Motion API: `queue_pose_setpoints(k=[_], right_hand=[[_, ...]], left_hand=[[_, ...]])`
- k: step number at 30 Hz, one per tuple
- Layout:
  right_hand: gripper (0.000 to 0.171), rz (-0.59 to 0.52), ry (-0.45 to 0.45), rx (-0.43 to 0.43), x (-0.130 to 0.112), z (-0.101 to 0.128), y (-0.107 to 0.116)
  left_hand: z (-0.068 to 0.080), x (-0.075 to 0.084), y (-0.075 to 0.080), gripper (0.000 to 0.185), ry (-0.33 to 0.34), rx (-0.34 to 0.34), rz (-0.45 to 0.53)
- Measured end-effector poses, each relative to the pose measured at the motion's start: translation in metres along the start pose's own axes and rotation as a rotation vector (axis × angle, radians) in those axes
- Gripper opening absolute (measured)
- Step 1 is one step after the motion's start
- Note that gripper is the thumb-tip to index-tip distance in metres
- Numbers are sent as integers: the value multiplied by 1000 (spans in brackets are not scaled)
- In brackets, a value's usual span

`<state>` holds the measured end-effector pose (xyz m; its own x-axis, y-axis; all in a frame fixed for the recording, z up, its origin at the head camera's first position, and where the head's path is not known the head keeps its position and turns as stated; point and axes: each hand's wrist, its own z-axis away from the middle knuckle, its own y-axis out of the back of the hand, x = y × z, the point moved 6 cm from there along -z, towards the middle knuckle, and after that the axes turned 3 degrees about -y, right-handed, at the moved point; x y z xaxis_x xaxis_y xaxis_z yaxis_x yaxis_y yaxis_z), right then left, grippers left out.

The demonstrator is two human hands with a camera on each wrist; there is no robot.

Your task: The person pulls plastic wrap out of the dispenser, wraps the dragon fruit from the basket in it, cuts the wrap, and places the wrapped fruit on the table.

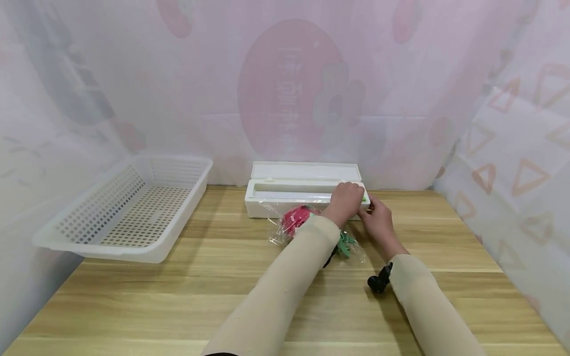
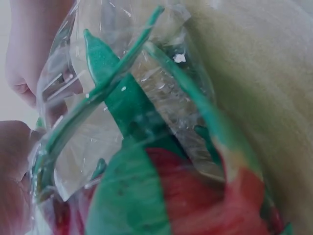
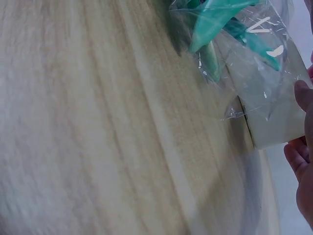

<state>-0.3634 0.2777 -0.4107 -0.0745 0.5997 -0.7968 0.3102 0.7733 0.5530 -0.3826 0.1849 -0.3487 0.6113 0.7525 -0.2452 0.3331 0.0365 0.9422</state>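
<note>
A white cling film box (image 1: 285,210) lies across the back of the table with its lid (image 1: 307,171) raised. My left hand (image 1: 346,202) reaches across to the box's right end and pinches the film cutter (image 1: 365,199), whose bright green part shows beside the fingers. My right hand (image 1: 378,220) grips that end of the box, its thumb (image 3: 302,93) on the side and other fingers lower down. Clear film (image 1: 273,230) drapes from the box's front over a red and green toy dragon fruit (image 1: 295,219), partly hidden behind the left forearm.
A white perforated basket (image 1: 184,212) stands at the left back of the wooden table (image 1: 213,287). Printed curtains (image 1: 401,143) hang behind and at both sides. Black wrist cameras, one seen at the right wrist (image 1: 379,281), sit close to the tabletop.
</note>
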Motion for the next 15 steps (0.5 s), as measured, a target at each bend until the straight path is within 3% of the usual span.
queue_pose_setpoints(k=[15], right_hand=[[44,-3,12,2,0,0,0]], left_hand=[[-2,-4,-2,21,8,-44,27]])
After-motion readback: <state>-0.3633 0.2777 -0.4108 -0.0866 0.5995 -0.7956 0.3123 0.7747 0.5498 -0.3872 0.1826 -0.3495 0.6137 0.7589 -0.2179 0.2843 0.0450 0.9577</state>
